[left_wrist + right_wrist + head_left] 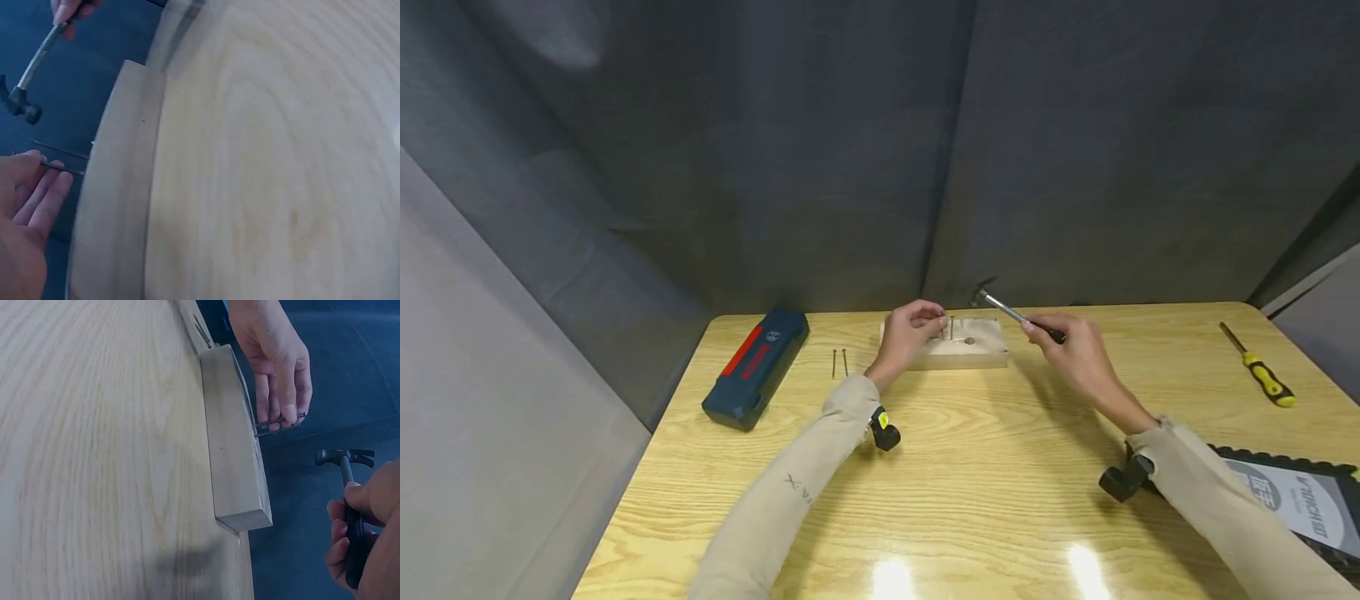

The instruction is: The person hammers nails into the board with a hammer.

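The left hand (910, 332) pinched an upright nail (279, 423) between its fingers (289, 400), steadying it on top of the pale wooden block (964, 348), with a second nail (59, 150) standing just beside it. The right hand (1075, 350) had its fingers curled around the dark grip of a small hammer (1009, 312), whose metal head (342, 456) hung in the air near the nails, raised and not touching them. The block lay on the wooden surface (985, 467) close to its far edge, right in front of the dark curtain. The plainest risk, as I judged it, was the fingertips: they sat just beside the nail's shaft and near the hammer's path, so a strike a little off line could land on them. A glancing blow could also bend the nail or knock it against its neighbour, and since nothing clamped the block, a hard hit might shift it toward the far edge. Room behind the block was tight because of the curtain, which left little space for a long backswing in that direction; above and toward the person there was open space. To the left, two spare nails (839, 362) lay loose near the block, and a blue case (757, 367) lay beyond them, well apart from the hands. A yellow-handled screwdriver (1258, 367) lay far to the right, and a black tray (1300, 500) sat by the right forearm at the near right edge.
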